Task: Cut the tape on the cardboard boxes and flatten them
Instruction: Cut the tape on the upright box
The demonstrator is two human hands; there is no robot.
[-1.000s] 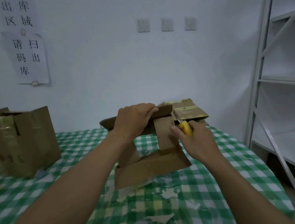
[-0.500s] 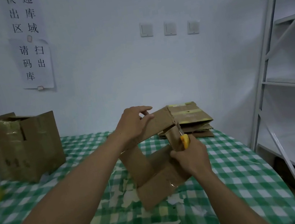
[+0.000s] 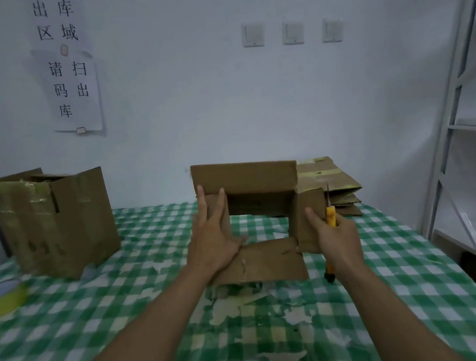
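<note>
A long bench [image 3: 99,337] under a green-and-white checked cloth fills most of the room in front of me. Pale metal shelving [image 3: 451,119] stands along its right side.

On the far left of the bench stands a tall box [image 3: 63,229], upright, its sides banded with tape and its top flaps partly up.

In the middle of the bench sits a smaller open box [image 3: 245,176], turned so that I can see straight into it. One flap stands up at the top, another lies flat on the cloth towards the person, and a third sticks out on the right.

Just behind it to the right, by the wall, lies a stack of flattened boxes [image 3: 332,182] with strips of yellowish tape across the top one.

Paper signs [image 3: 71,90] with printed characters hang on the wall at the left. Torn scraps [image 3: 227,310] litter the cloth just in front of the open box.

The left hand [image 3: 213,239] is spread flat against the box's left side, fingers straight and pointing up, thumb out over the lower flap. The right hand [image 3: 335,237] is wrapped round a knife [image 3: 331,216], its thumb against the right flap.

A roll of tape [image 3: 2,297] lies near the left edge. Three switches [image 3: 292,32] sit in a row on the wall.

The knife has a yellow handle. Its thin blade points up along the flap's outer edge.
</note>
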